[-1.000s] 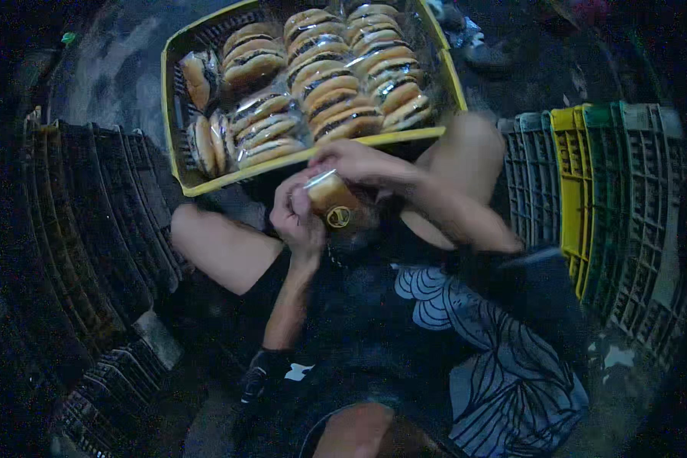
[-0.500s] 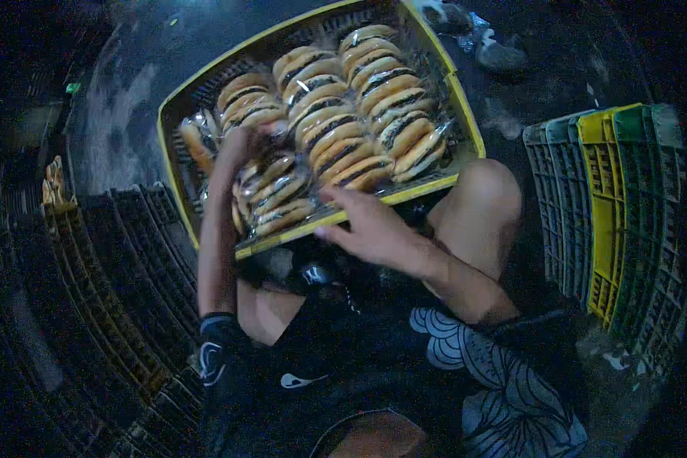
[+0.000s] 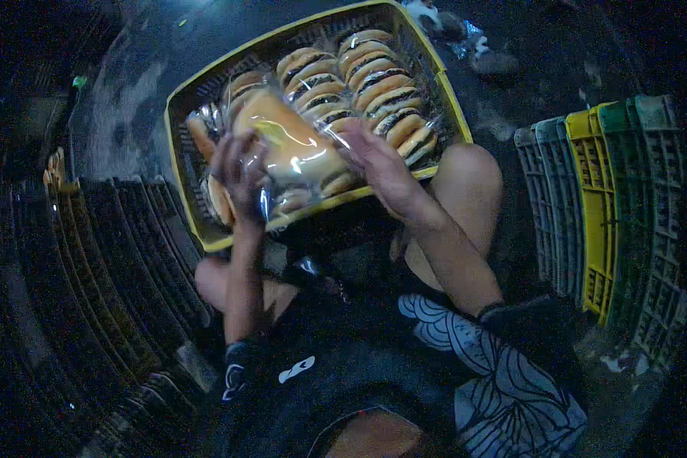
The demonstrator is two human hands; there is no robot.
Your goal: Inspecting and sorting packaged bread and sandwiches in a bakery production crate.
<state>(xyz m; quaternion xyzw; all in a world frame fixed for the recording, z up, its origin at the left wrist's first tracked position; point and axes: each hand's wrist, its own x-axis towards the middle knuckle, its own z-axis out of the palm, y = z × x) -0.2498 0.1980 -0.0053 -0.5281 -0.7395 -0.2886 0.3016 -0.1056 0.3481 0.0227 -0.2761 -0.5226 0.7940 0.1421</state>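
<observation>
A yellow-rimmed crate (image 3: 437, 75) tilts across my lap, filled with rows of round filled buns (image 3: 389, 91) in clear wrapping. Over the buns at its near left I hold up a larger golden bread in a clear plastic bag (image 3: 301, 156). My left hand (image 3: 240, 172) grips the bag's left side, its fingers blurred by motion. At the bag's right edge my right hand (image 3: 385, 164) is closed on the plastic, fingers pointing up and left. Some buns beneath the bag are hidden by it.
Dark slatted crates (image 3: 122, 252) stand along the left. On the right is a stack of grey, yellow and green crates (image 3: 591, 206). My bare knee (image 3: 469, 172) presses near the crate's right corner. Pale objects (image 3: 473, 42) lie on the dark floor beyond.
Both hands have come up to a bagged bread that now covers the near middle buns. My right hand rose from the crate's near rim. The crate shifted slightly in view.
</observation>
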